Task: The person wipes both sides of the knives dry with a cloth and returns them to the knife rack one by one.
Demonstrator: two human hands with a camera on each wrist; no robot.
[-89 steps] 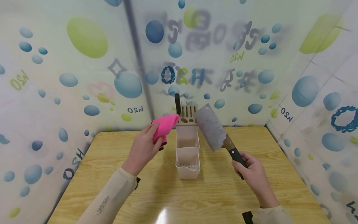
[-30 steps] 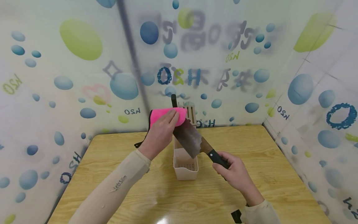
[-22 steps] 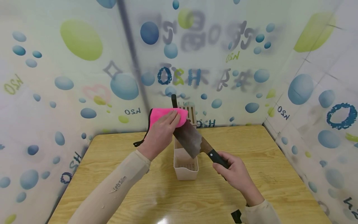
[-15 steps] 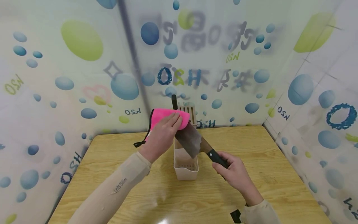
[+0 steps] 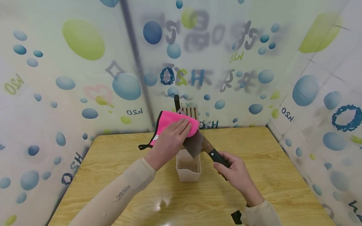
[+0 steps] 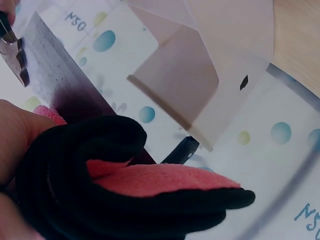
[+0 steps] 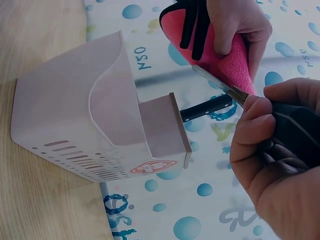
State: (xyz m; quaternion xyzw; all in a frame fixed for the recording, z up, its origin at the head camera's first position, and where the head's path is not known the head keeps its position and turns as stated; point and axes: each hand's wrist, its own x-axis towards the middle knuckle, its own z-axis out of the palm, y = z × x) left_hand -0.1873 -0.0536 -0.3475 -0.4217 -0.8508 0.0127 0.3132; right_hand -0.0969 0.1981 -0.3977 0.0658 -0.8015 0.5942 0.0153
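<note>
My left hand (image 5: 169, 141) holds a folded pink cloth (image 5: 171, 119) with black edging over the blade of a cleaver (image 5: 194, 147). In the right wrist view, the left thumb (image 7: 223, 37) lies on one side of the cloth, and the blade's edge sticks out of it. My right hand (image 5: 235, 171) grips the cleaver's black handle (image 5: 219, 158), fingers curled round it. The blade slants up and to the left, its far part hidden by the cloth. In the left wrist view, the bare blade (image 6: 60, 70) shows dark specks.
Behind the cleaver, a pale plastic knife holder (image 5: 189, 175) with a slotted top stands on the wooden table (image 5: 127, 201). A black-handled knife (image 5: 177, 102) sits upright in its left slot. A patterned wall (image 5: 226, 56) rises behind the table.
Three seconds ago cloth and cleaver were apart; they then came together above the holder. Over the last second, my left hand has slid the cloth rightward and down the blade toward the handle.
</note>
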